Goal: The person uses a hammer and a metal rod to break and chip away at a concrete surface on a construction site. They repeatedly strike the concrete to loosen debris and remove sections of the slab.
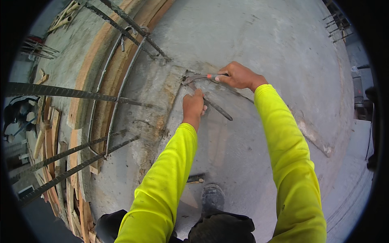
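Note:
My right hand (242, 77) is closed around one handle of what looks like a pair of pincers (197, 77), with an orange-red mark near the fingers. Their head rests at the edge of a shallow step in the grey concrete slab (243, 141). My left hand (193, 107) is closed just below the head, around the other dark handle (219, 109), whose end sticks out to the lower right. The two handles are spread apart. Whatever lies between the jaws is too small to make out.
Ribbed steel bars (73, 91) rise from the slab on the left, with a bent steel stirrup (126, 81) among them. Curved timber formwork (99, 52) and loose boards (50, 133) lie beyond. Another person (20, 115) is at far left. A dark tool (195, 178) lies near my boot (212, 196).

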Demonstrator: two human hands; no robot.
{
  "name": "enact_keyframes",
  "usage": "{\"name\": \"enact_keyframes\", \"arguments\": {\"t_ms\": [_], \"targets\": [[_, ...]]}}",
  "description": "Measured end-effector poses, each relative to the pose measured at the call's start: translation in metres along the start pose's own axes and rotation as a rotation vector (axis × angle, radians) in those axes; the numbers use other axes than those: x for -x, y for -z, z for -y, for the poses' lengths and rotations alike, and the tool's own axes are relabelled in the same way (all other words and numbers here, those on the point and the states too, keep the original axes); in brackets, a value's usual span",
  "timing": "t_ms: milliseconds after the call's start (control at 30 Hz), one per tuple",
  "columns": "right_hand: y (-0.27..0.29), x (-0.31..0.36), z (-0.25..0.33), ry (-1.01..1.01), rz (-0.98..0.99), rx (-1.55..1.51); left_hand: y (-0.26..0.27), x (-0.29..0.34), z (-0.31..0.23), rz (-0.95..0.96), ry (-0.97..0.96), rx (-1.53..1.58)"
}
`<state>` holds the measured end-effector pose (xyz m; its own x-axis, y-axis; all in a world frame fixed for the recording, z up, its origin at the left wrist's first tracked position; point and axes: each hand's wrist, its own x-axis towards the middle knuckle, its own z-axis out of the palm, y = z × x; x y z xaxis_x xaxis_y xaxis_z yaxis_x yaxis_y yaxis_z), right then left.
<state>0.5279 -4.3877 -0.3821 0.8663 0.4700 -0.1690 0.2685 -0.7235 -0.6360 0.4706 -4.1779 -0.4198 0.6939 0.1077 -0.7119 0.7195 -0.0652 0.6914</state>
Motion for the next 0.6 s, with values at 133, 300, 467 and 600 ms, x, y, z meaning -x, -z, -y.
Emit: {"name": "enact_keyframes", "arguments": {"t_ms": [133, 300, 467, 600], "targets": [[-0.004, 0.001, 0.006, -0.074, -0.002, -0.004, -0.006, 0.008, -0.023, -0.039, 0.070, 0.116], [-0.019, 0.029, 0.045, -0.114, -0.037, 0.259, -0.016, 0.003, -0.028, -0.064, 0.112, 0.174], [-0.033, 0.039, 0.064, -0.166, 0.138, 0.458, -0.015, 0.001, -0.030, -0.096, 0.109, 0.140], [-0.040, 0.036, 0.064, -0.276, 0.216, 0.271, 0.004, 0.025, -0.029, -0.075, 0.044, 0.167]]}}
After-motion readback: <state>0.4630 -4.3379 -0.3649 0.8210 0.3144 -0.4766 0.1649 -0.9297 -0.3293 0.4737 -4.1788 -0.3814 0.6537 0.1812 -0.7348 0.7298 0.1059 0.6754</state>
